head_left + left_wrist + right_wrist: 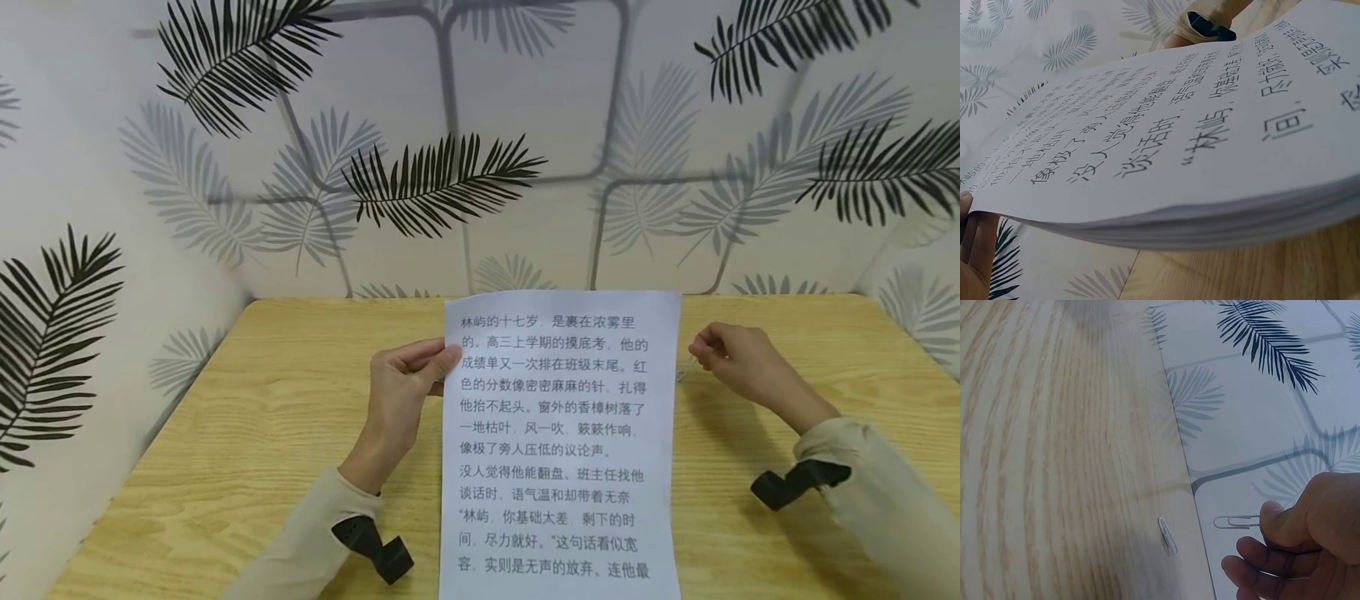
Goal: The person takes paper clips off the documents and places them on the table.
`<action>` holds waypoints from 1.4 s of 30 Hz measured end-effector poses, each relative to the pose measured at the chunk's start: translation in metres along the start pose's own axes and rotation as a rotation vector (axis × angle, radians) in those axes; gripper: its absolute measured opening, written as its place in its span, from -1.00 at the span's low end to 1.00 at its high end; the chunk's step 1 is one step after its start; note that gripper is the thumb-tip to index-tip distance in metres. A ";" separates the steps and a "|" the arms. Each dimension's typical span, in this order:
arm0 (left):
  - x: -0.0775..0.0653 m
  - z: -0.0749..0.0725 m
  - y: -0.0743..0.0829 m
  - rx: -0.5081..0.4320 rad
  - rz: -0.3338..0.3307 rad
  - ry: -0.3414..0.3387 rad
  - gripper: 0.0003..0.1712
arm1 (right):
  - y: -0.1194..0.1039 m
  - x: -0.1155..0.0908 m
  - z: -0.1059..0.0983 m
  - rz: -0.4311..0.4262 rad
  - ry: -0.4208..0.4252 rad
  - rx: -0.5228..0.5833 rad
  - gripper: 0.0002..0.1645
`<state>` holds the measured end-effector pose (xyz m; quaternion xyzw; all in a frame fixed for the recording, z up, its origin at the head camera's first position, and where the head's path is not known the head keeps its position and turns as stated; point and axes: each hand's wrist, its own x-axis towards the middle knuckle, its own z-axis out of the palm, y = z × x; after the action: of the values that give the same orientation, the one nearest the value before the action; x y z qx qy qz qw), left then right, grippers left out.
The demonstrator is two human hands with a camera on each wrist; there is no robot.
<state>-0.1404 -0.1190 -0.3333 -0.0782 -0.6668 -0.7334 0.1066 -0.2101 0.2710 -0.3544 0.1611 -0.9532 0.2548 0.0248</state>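
Observation:
A stack of printed paper sheets (558, 467) is held upright above the table, its top sheet covered in lines of Chinese text. My left hand (401, 387) grips the stack by its left edge, thumb on the front. In the left wrist view the layered edge of the sheets (1210, 228) shows it is several pages thick. Beyond the right edge of the paper, my right hand (738, 358) pinches a silver paper clip (1238, 522) between thumb and forefinger, its looped end pointing outward. A second paper clip (1168, 536) lies on the tabletop in the right wrist view.
The light wooden table (300, 358) runs back to a wall (525, 100) printed with dark and grey palm leaves. A black wrist device (372, 547) sits on the left sleeve, and another black wrist device (798, 483) on the right sleeve.

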 end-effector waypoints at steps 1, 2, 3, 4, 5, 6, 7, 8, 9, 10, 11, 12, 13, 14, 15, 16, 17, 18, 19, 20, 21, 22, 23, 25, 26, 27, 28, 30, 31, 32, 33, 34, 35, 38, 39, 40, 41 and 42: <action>0.000 0.000 0.000 -0.003 0.000 0.000 -0.76 | 0.000 0.000 0.001 0.003 -0.006 0.001 -0.81; 0.000 0.000 0.000 -0.004 -0.001 0.000 -0.76 | 0.001 0.000 0.001 0.006 -0.011 0.002 -0.81; 0.000 0.000 0.000 -0.002 -0.001 0.001 -0.76 | 0.001 0.000 0.001 0.007 -0.016 0.002 -0.81; 0.000 0.000 0.000 -0.004 -0.001 0.002 -0.77 | 0.002 0.000 0.002 0.006 -0.020 0.000 -0.80; 0.000 0.000 0.000 -0.003 -0.002 0.003 -0.77 | 0.002 0.000 0.002 0.006 -0.021 -0.002 -0.80; 0.000 0.000 -0.001 -0.004 -0.002 0.003 -0.77 | 0.002 0.000 0.002 0.004 -0.021 -0.006 -0.80; 0.000 0.000 -0.001 -0.003 -0.002 0.004 -0.77 | 0.003 0.000 0.002 0.002 -0.019 -0.009 -0.80; 0.000 -0.001 -0.001 -0.001 -0.002 0.004 -0.77 | 0.003 0.000 0.003 -0.001 -0.016 -0.013 -0.80; 0.000 -0.001 -0.001 0.001 -0.002 0.004 -0.77 | 0.003 0.000 0.003 -0.002 -0.014 -0.016 -0.81; 0.000 -0.001 -0.001 0.000 -0.003 0.005 -0.77 | 0.003 0.000 0.003 -0.003 -0.011 -0.017 -0.81; 0.000 -0.001 -0.001 0.001 -0.003 0.005 -0.77 | 0.003 0.000 0.003 -0.002 -0.009 -0.020 -0.81; 0.000 -0.001 -0.001 0.000 -0.003 0.004 -0.77 | 0.003 -0.001 0.003 -0.001 -0.008 -0.022 -0.81; 0.000 -0.001 -0.001 0.000 -0.003 0.003 -0.77 | 0.003 -0.001 0.004 -0.002 -0.006 -0.023 -0.81; 0.000 -0.001 -0.001 0.000 -0.003 0.002 -0.77 | 0.004 -0.001 0.004 -0.005 -0.005 -0.023 -0.80; 0.000 -0.001 -0.001 -0.001 -0.002 0.001 -0.77 | 0.004 -0.001 0.004 -0.007 -0.005 -0.022 -0.79; 0.000 -0.001 -0.001 -0.001 0.000 0.001 -0.77 | 0.005 -0.001 0.004 -0.010 -0.005 -0.023 -0.79; 0.000 -0.001 -0.001 -0.002 0.001 0.000 -0.77 | 0.005 -0.001 0.005 -0.013 -0.003 -0.025 -0.79; 0.000 0.000 -0.001 -0.001 0.002 -0.002 -0.77 | 0.006 -0.001 0.005 -0.017 0.000 -0.025 -0.79; 0.000 0.000 -0.001 0.000 0.004 -0.004 -0.77 | 0.006 -0.001 0.005 -0.019 0.002 -0.026 -0.79; 0.000 0.000 -0.001 0.000 0.005 -0.006 -0.77 | 0.007 -0.001 0.006 -0.020 0.003 -0.028 -0.79; 0.000 0.000 0.000 0.000 0.006 -0.009 -0.77 | 0.007 -0.001 0.006 -0.018 0.005 -0.030 -0.79; 0.000 0.000 0.000 0.000 0.007 -0.011 -0.77 | 0.007 -0.002 0.007 -0.016 0.006 -0.033 -0.80; 0.000 0.000 0.000 -0.001 0.008 -0.013 -0.77 | 0.008 -0.002 0.007 -0.016 0.006 -0.032 -0.80; 0.000 -0.001 -0.001 -0.007 0.007 -0.014 -0.77 | 0.008 -0.002 0.007 -0.011 0.001 -0.032 -0.80; 0.001 -0.001 -0.001 -0.009 0.008 -0.014 -0.77 | 0.009 -0.002 0.007 -0.010 -0.002 -0.027 -0.80; 0.001 -0.001 -0.001 -0.012 0.010 -0.013 -0.77 | 0.009 -0.002 0.007 -0.008 -0.004 -0.024 -0.79; 0.001 -0.001 -0.001 -0.013 0.013 -0.011 -0.77 | 0.009 -0.002 0.007 -0.007 -0.006 -0.021 -0.79; 0.001 -0.001 -0.001 -0.019 0.018 -0.008 -0.77 | 0.009 -0.002 0.007 -0.005 -0.010 -0.017 -0.79; 0.001 -0.001 -0.001 -0.020 0.021 -0.008 -0.77 | 0.009 -0.002 0.007 -0.006 -0.009 -0.018 -0.79; 0.001 -0.001 -0.001 -0.021 0.024 -0.009 -0.77 | 0.009 -0.002 0.007 -0.008 -0.010 -0.015 -0.79; 0.001 -0.001 -0.001 -0.023 0.028 -0.010 -0.77 | 0.008 -0.002 0.007 -0.010 -0.008 -0.017 -0.80; 0.001 -0.001 -0.001 -0.023 0.030 -0.011 -0.77 | 0.008 -0.002 0.007 -0.010 -0.008 -0.018 -0.80; 0.001 -0.001 -0.001 -0.023 0.032 -0.012 -0.77 | 0.008 -0.003 0.007 -0.012 -0.008 -0.015 -0.81; 0.001 -0.001 -0.001 -0.021 0.034 -0.014 -0.77 | 0.008 -0.003 0.008 -0.018 -0.004 -0.016 -0.82; 0.001 -0.001 -0.001 -0.021 0.036 -0.016 -0.77 | 0.008 -0.003 0.008 -0.019 -0.002 -0.015 -0.83; 0.001 -0.002 -0.001 -0.020 0.038 -0.017 -0.77 | 0.008 -0.003 0.008 -0.021 0.000 -0.015 -0.83; 0.001 -0.002 -0.001 -0.019 0.040 -0.019 -0.77 | 0.008 -0.003 0.008 -0.023 0.002 -0.014 -0.83; 0.001 -0.002 -0.001 -0.018 0.042 -0.020 -0.77 | 0.008 -0.003 0.008 -0.023 0.005 -0.016 -0.84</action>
<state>-0.1416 -0.1207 -0.3343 -0.1006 -0.6593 -0.7362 0.1144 -0.2096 0.2739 -0.3658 0.1713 -0.9531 0.2474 0.0313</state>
